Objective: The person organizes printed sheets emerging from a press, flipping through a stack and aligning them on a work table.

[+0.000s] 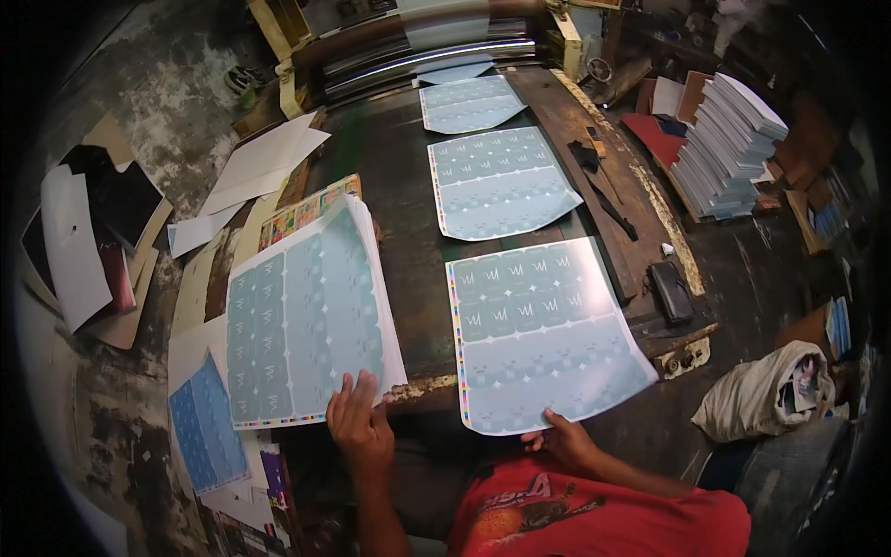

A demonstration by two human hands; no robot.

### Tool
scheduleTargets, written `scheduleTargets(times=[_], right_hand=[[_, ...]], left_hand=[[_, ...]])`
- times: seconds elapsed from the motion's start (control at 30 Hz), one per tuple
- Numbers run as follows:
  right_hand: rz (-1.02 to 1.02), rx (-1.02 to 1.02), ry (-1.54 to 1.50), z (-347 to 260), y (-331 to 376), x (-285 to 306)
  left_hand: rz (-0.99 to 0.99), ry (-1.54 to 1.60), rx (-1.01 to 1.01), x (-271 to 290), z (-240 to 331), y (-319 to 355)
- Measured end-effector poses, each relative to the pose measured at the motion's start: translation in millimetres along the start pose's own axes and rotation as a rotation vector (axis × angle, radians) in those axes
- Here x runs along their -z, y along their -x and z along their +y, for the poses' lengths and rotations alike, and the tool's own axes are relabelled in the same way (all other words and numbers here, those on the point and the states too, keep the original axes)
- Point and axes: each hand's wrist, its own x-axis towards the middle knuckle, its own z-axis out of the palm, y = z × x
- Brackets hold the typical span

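Note:
My right hand pinches the near edge of a printed sheet, thumb on top and fingers underneath. This pale blue-green sheet carries rows of repeated white designs and a strip of colour patches, and its right corner curls. Left of it leans a stack of similar sheets. At the stack's near right corner, my left hand rests with fingers stretched out on the top sheet. Two more printed sheets, a middle one and a far one, lie in line on the dark machine bed toward the rollers.
Shiny rollers span the far end. A dark rectangular block and a black strap lie on the bed's right side. Tall paper piles stand at right, above a cloth sack. Loose boards lie at left.

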Motion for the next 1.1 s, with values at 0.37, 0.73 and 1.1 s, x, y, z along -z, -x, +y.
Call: scheduleTargets(times=[0.37,0.73,1.1], right_hand=[[-0.013,0.099,-0.219,-68,-69,3],[0.015,0.244,-0.279,-109,-137,-19],[0.072,0.335,-0.305,-136,-211,-21]], left_hand=[[-0.038,0.218,0.139,11,5,-5],[0.177,0.464,0.519,-5,22,-10],[0.057,0.254,0.25,6,13,-7]])
